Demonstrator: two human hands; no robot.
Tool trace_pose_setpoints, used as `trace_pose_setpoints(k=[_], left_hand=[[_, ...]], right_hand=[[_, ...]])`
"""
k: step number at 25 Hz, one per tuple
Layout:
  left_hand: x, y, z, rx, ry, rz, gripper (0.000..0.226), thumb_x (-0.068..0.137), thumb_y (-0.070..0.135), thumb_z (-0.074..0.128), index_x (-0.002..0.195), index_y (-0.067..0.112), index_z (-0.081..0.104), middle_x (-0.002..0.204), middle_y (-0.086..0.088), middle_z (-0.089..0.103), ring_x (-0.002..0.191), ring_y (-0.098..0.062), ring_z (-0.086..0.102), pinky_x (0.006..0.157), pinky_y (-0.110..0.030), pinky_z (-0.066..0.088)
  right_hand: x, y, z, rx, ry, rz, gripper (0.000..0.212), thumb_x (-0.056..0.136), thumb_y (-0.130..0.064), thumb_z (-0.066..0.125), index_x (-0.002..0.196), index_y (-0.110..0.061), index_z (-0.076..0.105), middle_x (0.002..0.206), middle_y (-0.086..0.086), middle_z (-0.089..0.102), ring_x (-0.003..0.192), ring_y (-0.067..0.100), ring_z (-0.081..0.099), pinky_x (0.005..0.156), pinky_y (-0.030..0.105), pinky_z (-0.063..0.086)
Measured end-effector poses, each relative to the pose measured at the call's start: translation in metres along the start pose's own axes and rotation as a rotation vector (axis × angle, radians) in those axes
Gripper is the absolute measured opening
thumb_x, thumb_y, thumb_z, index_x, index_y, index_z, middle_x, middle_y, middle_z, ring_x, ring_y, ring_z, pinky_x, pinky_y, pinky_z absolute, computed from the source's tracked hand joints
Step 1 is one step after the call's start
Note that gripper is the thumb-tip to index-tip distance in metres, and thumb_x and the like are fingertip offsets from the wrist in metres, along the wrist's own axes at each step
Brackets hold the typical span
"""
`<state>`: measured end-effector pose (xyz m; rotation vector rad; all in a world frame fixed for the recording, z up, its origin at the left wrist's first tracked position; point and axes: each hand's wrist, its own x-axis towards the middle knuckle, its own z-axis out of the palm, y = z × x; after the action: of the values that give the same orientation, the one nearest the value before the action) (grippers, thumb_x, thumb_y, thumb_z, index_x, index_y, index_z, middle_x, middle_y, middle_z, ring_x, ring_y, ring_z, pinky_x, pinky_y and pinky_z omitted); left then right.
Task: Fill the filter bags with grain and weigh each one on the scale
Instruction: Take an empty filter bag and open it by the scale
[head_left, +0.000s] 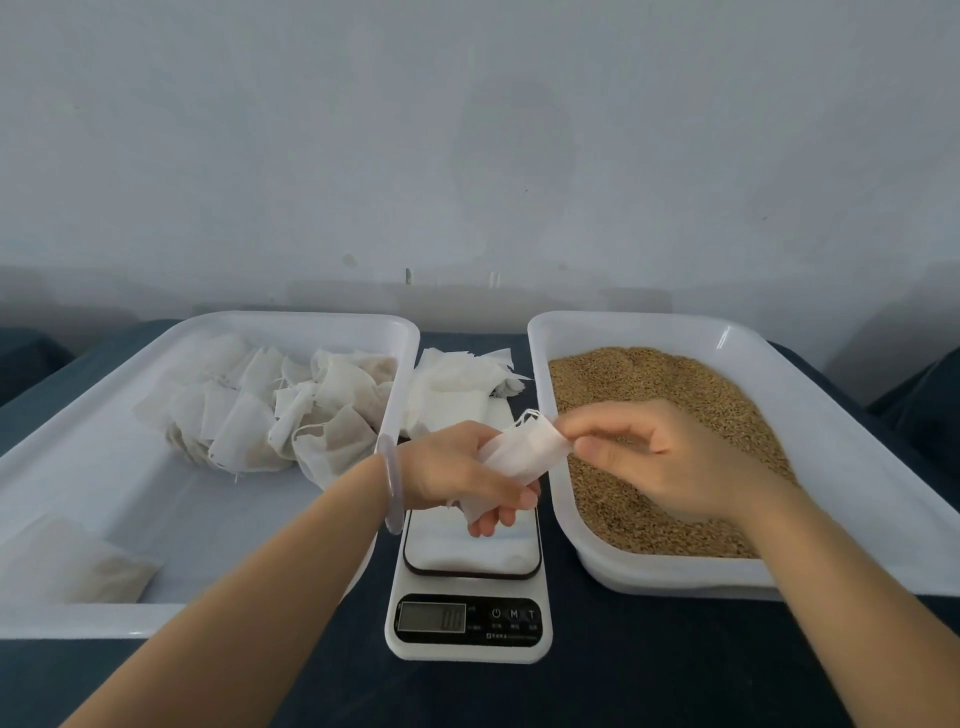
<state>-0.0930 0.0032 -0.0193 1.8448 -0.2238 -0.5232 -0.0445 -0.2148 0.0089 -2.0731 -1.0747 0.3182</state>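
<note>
My left hand (457, 475) grips a white filter bag (524, 452) above the white digital scale (467, 618), whose platform holds nothing. My right hand (670, 457) pinches the bag's open top edge with thumb and forefinger, over the near left part of the grain. The brown grain (660, 395) fills the white tray (841, 410) on the right. A loose pile of empty filter bags (452, 389) lies behind the scale. Filled bags (291, 410) are heaped in the left white tray (104, 618), and one more filled bag (72, 561) lies in its near left corner.
Both trays and the scale stand on a dark blue tabletop (623, 691). A pale wall rises right behind the table. My left wrist wears a pale bangle (389, 483). The scale's display (432, 617) is lit.
</note>
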Motion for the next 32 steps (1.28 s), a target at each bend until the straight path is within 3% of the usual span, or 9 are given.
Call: trace_pose_setpoints(k=[3, 5, 7, 12, 17, 21, 23, 27, 32], left_hand=[[-0.001, 0.0, 0.001, 0.014, 0.052, 0.027, 0.011, 0.082, 0.01, 0.069, 0.083, 0.006, 0.059, 0.056, 0.002, 0.058, 0.044, -0.012, 0.052, 0.047, -0.022, 0.046], [-0.001, 0.0, 0.002, -0.05, 0.078, 0.041, 0.029, 0.077, 0.024, 0.068, 0.098, 0.007, 0.058, 0.06, 0.002, 0.057, 0.049, -0.012, 0.052, 0.05, -0.023, 0.046], [0.002, -0.001, 0.003, -0.152, 0.116, 0.044, 0.045, 0.076, 0.037, 0.061, 0.111, 0.008, 0.056, 0.066, -0.001, 0.056, 0.057, -0.014, 0.053, 0.057, -0.027, 0.049], [0.007, -0.005, 0.001, -0.415, 0.158, 0.006, 0.048, 0.08, 0.047, 0.049, 0.108, 0.01, 0.06, 0.071, -0.008, 0.053, 0.065, -0.02, 0.053, 0.069, -0.035, 0.053], [0.016, -0.007, 0.001, -0.434, 0.381, 0.062, 0.03, 0.099, 0.021, 0.041, 0.094, 0.003, 0.064, 0.078, -0.009, 0.071, 0.075, -0.023, 0.067, 0.074, -0.032, 0.058], [0.017, -0.008, -0.001, -0.369, 0.436, 0.121, 0.016, 0.093, 0.007, 0.052, 0.095, 0.001, 0.066, 0.088, -0.012, 0.074, 0.083, -0.025, 0.071, 0.071, -0.029, 0.058], [0.014, -0.01, -0.001, -0.337, 0.408, 0.13, 0.026, 0.076, 0.005, 0.063, 0.102, 0.003, 0.063, 0.09, -0.014, 0.073, 0.084, -0.028, 0.071, 0.071, -0.033, 0.058], [0.011, -0.011, 0.001, -0.221, 0.355, 0.118, 0.033, 0.066, 0.014, 0.057, 0.098, 0.01, 0.064, 0.084, -0.01, 0.073, 0.07, -0.024, 0.066, 0.055, -0.027, 0.05], [0.014, -0.012, 0.002, -0.242, 0.386, 0.075, 0.036, 0.064, 0.017, 0.064, 0.095, -0.001, 0.061, 0.076, -0.013, 0.069, 0.07, -0.026, 0.065, 0.066, -0.035, 0.055]], right_hand=[[-0.019, 0.044, -0.038, -0.204, 0.102, 0.258, 0.023, 0.086, -0.047, 0.053, 0.107, -0.043, 0.058, 0.119, -0.021, 0.061, 0.108, -0.006, 0.054, 0.097, 0.025, 0.044], [-0.039, 0.08, -0.061, -0.445, -0.035, 0.583, 0.028, 0.086, -0.038, 0.062, 0.113, -0.034, 0.056, 0.126, -0.011, 0.057, 0.11, 0.003, 0.052, 0.101, 0.03, 0.041], [-0.057, 0.105, -0.068, -0.457, -0.152, 0.756, 0.037, 0.077, -0.039, 0.074, 0.109, -0.033, 0.057, 0.118, -0.012, 0.059, 0.103, 0.004, 0.054, 0.095, 0.028, 0.044], [-0.061, 0.119, -0.056, -0.415, 0.027, 0.704, 0.025, 0.079, -0.027, 0.074, 0.098, -0.032, 0.06, 0.105, -0.012, 0.062, 0.093, 0.005, 0.056, 0.088, 0.026, 0.045], [-0.055, 0.104, -0.072, -0.665, 0.161, 0.57, 0.021, 0.086, -0.03, 0.062, 0.107, -0.027, 0.058, 0.108, -0.01, 0.049, 0.09, 0.008, 0.054, 0.091, 0.029, 0.045], [-0.038, 0.092, -0.067, -1.016, 0.138, 0.401, 0.019, 0.086, -0.033, 0.062, 0.103, -0.04, 0.059, 0.104, -0.022, 0.058, 0.095, 0.002, 0.049, 0.107, 0.037, 0.021], [-0.028, 0.093, -0.05, -0.973, 0.124, 0.374, 0.023, 0.087, -0.032, 0.061, 0.108, -0.041, 0.059, 0.108, -0.024, 0.058, 0.107, 0.003, 0.05, 0.112, 0.039, 0.013], [-0.031, 0.103, -0.039, -0.744, 0.146, 0.435, 0.022, 0.087, -0.035, 0.06, 0.109, -0.039, 0.06, 0.108, -0.023, 0.061, 0.11, 0.005, 0.052, 0.114, 0.04, 0.01], [-0.059, 0.11, -0.058, -0.634, 0.157, 0.52, 0.025, 0.089, -0.037, 0.059, 0.113, -0.041, 0.058, 0.108, -0.024, 0.06, 0.11, 0.007, 0.054, 0.113, 0.043, 0.02]])
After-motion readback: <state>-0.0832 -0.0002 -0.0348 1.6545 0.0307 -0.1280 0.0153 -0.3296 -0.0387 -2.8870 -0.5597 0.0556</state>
